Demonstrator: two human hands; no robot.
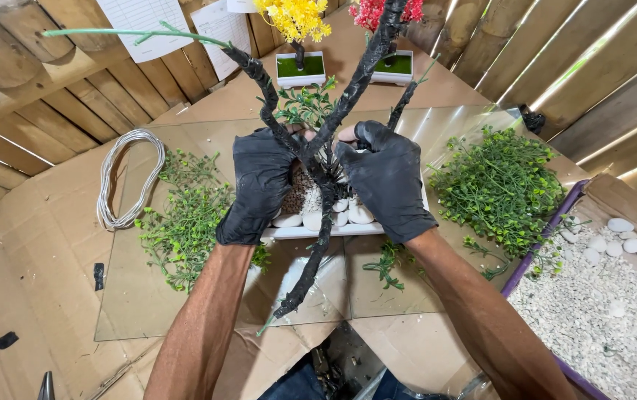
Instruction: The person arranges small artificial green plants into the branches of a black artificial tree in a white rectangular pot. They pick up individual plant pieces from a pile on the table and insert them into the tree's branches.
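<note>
Gloves, black and thin, cover both hands in the middle of the frame. The left hand (261, 185) lies cupped against the left side of a white tray (311, 231), its fingers curled toward the base of a dark branch (318, 148). The right hand (386, 181) presses on the right side of the same base, fingers bent inward. Both hands seem closed around the trunk, probably to keep it upright in the tray, though the fingertips are hidden behind the branches, so I cannot tell how tight the grip is.

The branch is wrapped in black tape and forks toward the upper part of the frame, and one arm ends in a bare green stem (111, 33) at the upper left. White pebbles (348, 215) fill the tray around the trunk, likely as weight.

Outward, green plastic sprigs (181, 222) lie on the glass sheet (141, 311) at the left, beside a coil of wire (129, 178). A bigger heap of sprigs (500, 185) lies at the right. At the lower right, a box of white gravel (592, 311) stands near. Two finished small trees, a yellow one (296, 18) and a red one (389, 11), stand at the top.
</note>
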